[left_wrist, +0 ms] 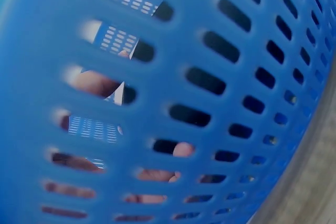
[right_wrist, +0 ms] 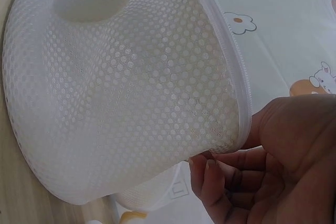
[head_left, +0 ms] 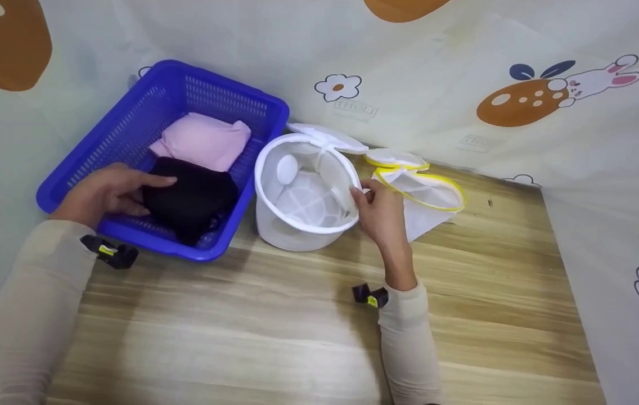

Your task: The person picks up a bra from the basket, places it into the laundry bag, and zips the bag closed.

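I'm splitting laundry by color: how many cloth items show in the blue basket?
2: the pink cloth, toward the far end, and the black cloth, nearer, at the left hand. More may be hidden underneath.

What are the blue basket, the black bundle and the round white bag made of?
Blue slotted basket: smooth, slightly shiny, likely plastic, with stiff walls and neat rows of slots. Black cloth bundle: likely dull fabric, with a rumpled edge. White mesh laundry bag: soft-looking netting, perhaps polyester, with tiny round holes.
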`<action>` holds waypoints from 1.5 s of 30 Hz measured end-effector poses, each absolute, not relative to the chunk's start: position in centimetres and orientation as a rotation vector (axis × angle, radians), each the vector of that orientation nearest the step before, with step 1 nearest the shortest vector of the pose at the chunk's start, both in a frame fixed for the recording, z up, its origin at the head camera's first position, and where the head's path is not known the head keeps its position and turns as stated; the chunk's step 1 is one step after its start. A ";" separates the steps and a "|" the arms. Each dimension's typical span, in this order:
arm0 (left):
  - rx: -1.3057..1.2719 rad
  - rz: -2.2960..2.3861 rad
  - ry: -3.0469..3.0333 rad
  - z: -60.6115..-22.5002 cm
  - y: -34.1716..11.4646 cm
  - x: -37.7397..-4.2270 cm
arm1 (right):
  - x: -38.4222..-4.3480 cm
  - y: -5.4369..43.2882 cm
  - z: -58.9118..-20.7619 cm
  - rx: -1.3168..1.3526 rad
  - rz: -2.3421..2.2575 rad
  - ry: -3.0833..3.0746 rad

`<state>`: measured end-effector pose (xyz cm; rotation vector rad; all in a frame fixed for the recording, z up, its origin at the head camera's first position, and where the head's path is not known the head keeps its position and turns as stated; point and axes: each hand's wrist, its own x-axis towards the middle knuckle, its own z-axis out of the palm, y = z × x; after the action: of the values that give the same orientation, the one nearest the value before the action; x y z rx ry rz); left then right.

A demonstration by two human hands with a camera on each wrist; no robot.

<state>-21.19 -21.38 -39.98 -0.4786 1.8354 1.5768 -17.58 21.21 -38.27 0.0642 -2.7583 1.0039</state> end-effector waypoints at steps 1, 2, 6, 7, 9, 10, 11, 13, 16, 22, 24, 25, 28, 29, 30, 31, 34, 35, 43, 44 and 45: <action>-0.477 1.587 1.824 -40.0 -21.4 -21.2 | -17.6 21.2 -38.3 0.074 1.002 -2.758; -0.473 1.599 1.811 -40.1 -21.4 -21.2 | -17.6 21.3 -38.3 0.079 1.003 -2.758; -0.461 1.657 1.746 -40.2 -21.2 -21.2 | -17.5 21.3 -38.4 0.088 0.992 -2.756; -0.466 1.671 1.728 -40.1 -21.2 -21.3 | -17.5 21.2 -38.4 0.083 0.993 -2.759; -0.475 1.701 1.681 -40.0 -21.2 -21.2 | -17.5 21.1 -38.4 0.074 0.999 -2.765; -0.482 1.715 1.662 -40.0 -21.3 -21.2 | -17.5 21.0 -38.4 0.073 0.998 -2.767; -0.487 1.725 1.648 -39.9 -21.3 -21.2 | -17.5 20.9 -38.4 0.076 0.995 -2.766; -0.495 1.737 1.640 -39.7 -21.4 -21.1 | -17.6 20.9 -38.4 0.080 0.998 -2.765; -0.495 1.743 1.635 -39.6 -21.4 -21.1 | -17.6 21.0 -38.5 0.097 0.985 -2.759; -0.479 1.738 1.616 -39.9 -20.7 -21.3 | -17.3 21.5 -38.6 0.056 0.984 -2.776; -0.480 1.746 1.606 -40.0 -20.5 -21.4 | -17.2 21.6 -38.6 0.050 0.981 -2.779; -0.480 1.749 1.602 -40.0 -20.4 -21.4 | -17.2 21.7 -38.6 0.052 0.979 -2.779; -0.487 1.760 1.599 -40.0 -20.3 -21.5 | -17.2 21.7 -38.6 0.061 0.972 -2.782; -0.488 1.758 1.611 -39.9 -20.2 -21.5 | -17.2 21.8 -38.5 0.061 0.971 -2.782; -0.487 1.757 1.623 -39.9 -20.2 -21.5 | -17.2 21.8 -38.4 0.057 0.972 -2.779; -0.487 1.757 1.636 -39.8 -20.2 -21.5 | -17.2 21.8 -38.4 0.051 0.974 -2.777; -0.495 1.760 1.657 -39.6 -20.2 -21.5 | -17.3 21.8 -38.2 0.039 0.991 -2.775; -0.502 1.764 1.660 -39.5 -20.2 -21.5 | -17.3 21.8 -38.1 0.041 0.999 -2.777; -0.510 1.843 1.559 -39.2 -20.8 -21.3 | -17.5 21.3 -38.2 0.043 1.010 -2.787; -0.512 1.851 1.556 -39.1 -20.8 -21.2 | -17.5 21.3 -38.2 0.048 1.011 -2.786; -0.512 1.858 1.556 -39.1 -20.9 -21.2 | -17.6 21.2 -38.2 0.054 1.009 -2.784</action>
<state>-21.18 -20.91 -39.06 -0.5118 1.5558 1.8577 -17.56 21.20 -38.19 0.0540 -2.7844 1.0088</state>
